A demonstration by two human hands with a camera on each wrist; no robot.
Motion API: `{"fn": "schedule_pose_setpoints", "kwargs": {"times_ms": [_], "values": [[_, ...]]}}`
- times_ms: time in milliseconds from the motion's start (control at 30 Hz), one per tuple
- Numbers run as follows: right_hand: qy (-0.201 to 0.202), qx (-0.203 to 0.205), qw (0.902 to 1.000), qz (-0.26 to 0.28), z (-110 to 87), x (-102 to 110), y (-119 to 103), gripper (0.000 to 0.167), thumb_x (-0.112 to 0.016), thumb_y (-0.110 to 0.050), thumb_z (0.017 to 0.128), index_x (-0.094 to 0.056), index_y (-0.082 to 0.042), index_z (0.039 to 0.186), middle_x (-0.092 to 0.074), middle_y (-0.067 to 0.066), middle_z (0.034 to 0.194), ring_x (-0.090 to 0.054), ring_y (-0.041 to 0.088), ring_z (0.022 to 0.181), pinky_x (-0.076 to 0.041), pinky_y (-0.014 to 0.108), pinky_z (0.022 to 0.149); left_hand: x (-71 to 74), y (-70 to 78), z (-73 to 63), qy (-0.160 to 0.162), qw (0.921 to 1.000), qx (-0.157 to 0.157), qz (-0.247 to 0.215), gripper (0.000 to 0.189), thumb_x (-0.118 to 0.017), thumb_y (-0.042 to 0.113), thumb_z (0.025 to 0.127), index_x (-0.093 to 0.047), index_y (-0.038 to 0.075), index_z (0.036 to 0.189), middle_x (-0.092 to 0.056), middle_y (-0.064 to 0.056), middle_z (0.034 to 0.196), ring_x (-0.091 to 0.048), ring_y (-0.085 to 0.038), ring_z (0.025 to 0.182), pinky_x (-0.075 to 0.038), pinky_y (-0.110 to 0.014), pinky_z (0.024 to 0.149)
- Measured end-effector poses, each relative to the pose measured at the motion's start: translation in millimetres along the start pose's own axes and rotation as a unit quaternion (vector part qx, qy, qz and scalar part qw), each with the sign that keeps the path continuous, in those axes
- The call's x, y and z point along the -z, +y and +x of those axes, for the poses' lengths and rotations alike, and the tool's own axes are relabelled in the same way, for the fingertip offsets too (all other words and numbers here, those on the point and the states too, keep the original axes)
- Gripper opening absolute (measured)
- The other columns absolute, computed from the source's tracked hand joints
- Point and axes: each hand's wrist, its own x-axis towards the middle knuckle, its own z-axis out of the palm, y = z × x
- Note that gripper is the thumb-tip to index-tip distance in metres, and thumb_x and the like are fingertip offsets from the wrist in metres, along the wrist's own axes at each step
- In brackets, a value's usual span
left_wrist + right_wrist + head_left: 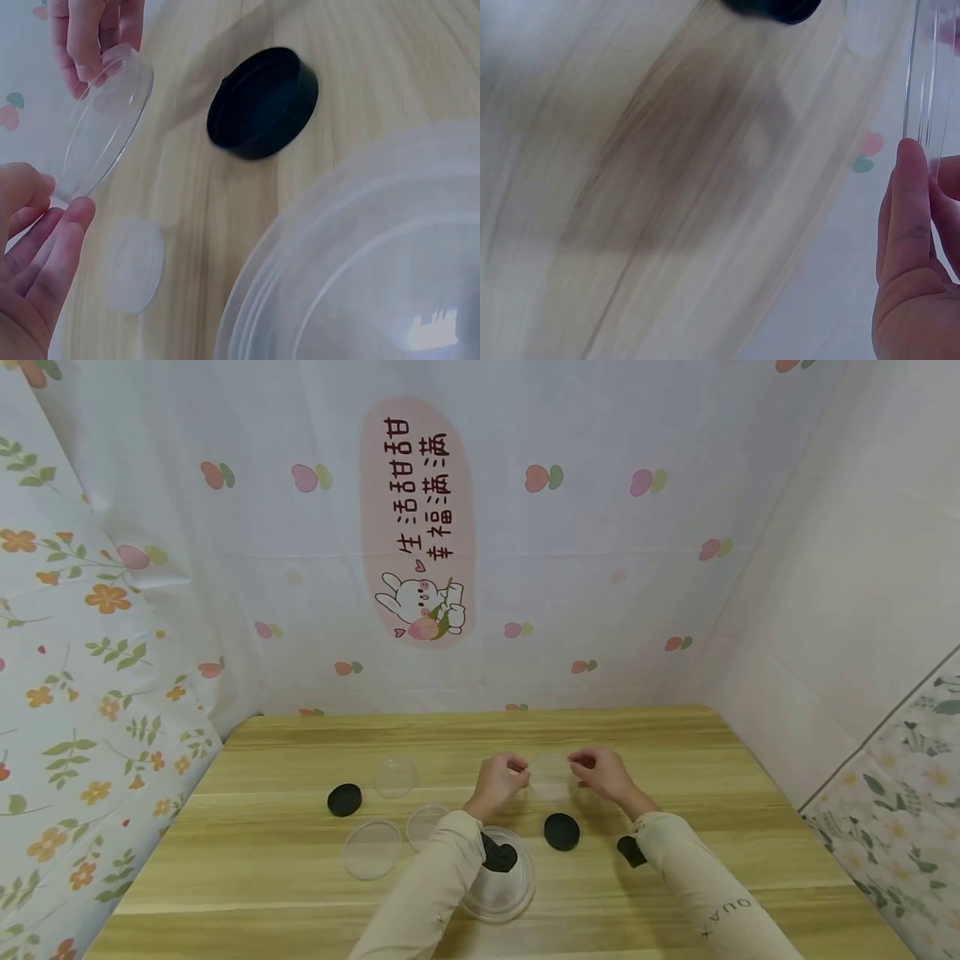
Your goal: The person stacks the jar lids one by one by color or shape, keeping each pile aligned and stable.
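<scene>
Both hands hold a clear round shallow plastic dish by opposite edges, above the far half of the wooden table. My left hand pinches its left rim between thumb and fingers. At the right rim, my right hand does the same. The left wrist view shows the clear dish tilted on edge, with the left hand below and the right hand above. Just nearer than the hands lies a round black lid-like piece, its raised rim visible in the left wrist view.
Under the left forearm sits a larger clear round container bearing a black heart-shaped piece. Leftward lie another black disc and clear round pieces. A small black item is by the right sleeve. A patterned curtain hangs behind the table.
</scene>
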Motion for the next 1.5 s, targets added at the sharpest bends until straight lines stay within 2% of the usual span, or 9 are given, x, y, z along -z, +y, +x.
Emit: {"fn": "schedule_pose_setpoints", "kwargs": {"times_ms": [267, 500, 667, 867, 1000, 1200, 1333, 1500], "values": [[-0.004, 0.014, 0.9998, 0.010, 2.6, -8, -11, 0.020, -0.055, 0.001, 0.084, -0.058, 0.013, 0.101, -0.060, 0.015, 0.085, -0.058, 0.025, 0.076, -0.052, 0.029, 0.058, 19.3, -2.4, -4.3, -0.028, 0.9995, -0.011, 0.000, 0.009, -0.058, 0.000, 0.082, -0.059, -0.007, 0.088, -0.061, -0.014, 0.080, -0.063, -0.027, 0.066, -0.044, -0.020, 0.048], [-0.008, 0.028, 0.9995, 0.016, 2.0, -15, -20, 0.016, -0.056, 0.004, 0.081, -0.061, 0.011, 0.095, -0.060, 0.013, 0.080, -0.058, 0.021, 0.070, -0.052, 0.028, 0.056, 31.2, -3.8, -10.1, -0.054, 0.9985, -0.004, 0.011, 0.018, -0.059, 0.000, 0.080, -0.058, -0.008, 0.096, -0.061, -0.012, 0.083, -0.062, -0.018, 0.063, -0.046, -0.020, 0.051], [-0.016, 0.037, 0.9990, 0.018, 1.3, -20, -25, 0.016, -0.057, 0.004, 0.079, -0.061, 0.011, 0.093, -0.060, 0.011, 0.077, -0.057, 0.019, 0.067, -0.052, 0.029, 0.055, 40.0, -3.2, -15.4, -0.064, 0.9976, -0.009, 0.027, 0.021, -0.058, 0.000, 0.081, -0.057, -0.007, 0.100, -0.060, -0.012, 0.083, -0.062, -0.021, 0.064, -0.044, -0.019, 0.049], [-0.039, 0.074, 0.9962, 0.026, -1.2, -27, -27, 0.014, -0.056, 0.007, 0.077, -0.060, 0.014, 0.089, -0.059, 0.010, 0.071, -0.056, 0.017, 0.063, -0.052, 0.029, 0.053, 44.7, -6.4, -19.1, -0.044, 0.9959, -0.030, 0.073, 0.019, -0.061, 0.001, 0.077, -0.060, -0.005, 0.096, -0.061, -0.010, 0.078, -0.060, -0.021, 0.068, -0.043, -0.020, 0.052], [-0.049, 0.082, 0.9953, 0.017, -2.7, -32, -30, 0.013, -0.057, 0.006, 0.076, -0.061, 0.013, 0.087, -0.059, 0.010, 0.069, -0.056, 0.015, 0.060, -0.050, 0.025, 0.051, 47.8, -9.7, -22.8, -0.034, 0.9932, -0.030, 0.107, 0.017, -0.063, 0.004, 0.077, -0.062, 0.000, 0.093, -0.062, -0.006, 0.076, -0.057, -0.017, 0.067, -0.042, -0.023, 0.055], [-0.067, 0.082, 0.9942, 0.016, -5.5, -40, -35, 0.014, -0.057, 0.005, 0.075, -0.060, 0.013, 0.085, -0.060, 0.009, 0.068, -0.056, 0.013, 0.058, -0.049, 0.023, 0.050, 54.2, -11.6, -26.2, -0.046, 0.9926, -0.030, 0.108, 0.015, -0.062, 0.004, 0.078, -0.062, -0.001, 0.092, -0.062, -0.007, 0.076, -0.060, -0.016, 0.054, -0.042, -0.022, 0.051], [-0.073, 0.084, 0.9935, 0.024, -7.3, -44, -35, 0.013, -0.056, 0.005, 0.075, -0.060, 0.013, 0.085, -0.059, 0.008, 0.068, -0.055, 0.013, 0.058, -0.049, 0.023, 0.050, 58.7, -11.4, -28.6, -0.061, 0.9918, -0.031, 0.108, 0.015, -0.061, 0.002, 0.078, -0.062, -0.002, 0.093, -0.061, -0.008, 0.075, -0.061, -0.019, 0.054, -0.043, -0.022, 0.050], [-0.098, 0.096, 0.9900, 0.033, -9.0, -50, -35, 0.013, -0.056, 0.005, 0.076, -0.058, 0.013, 0.084, -0.057, 0.008, 0.069, -0.055, 0.012, 0.060, -0.049, 0.023, 0.051, 66.7, -12.8, -30.0, -0.074, 0.9906, -0.024, 0.112, 0.016, -0.061, 0.001, 0.075, -0.063, 0.000, 0.091, -0.061, -0.005, 0.072, -0.060, -0.017, 0.054, -0.043, -0.021, 0.049]]}}
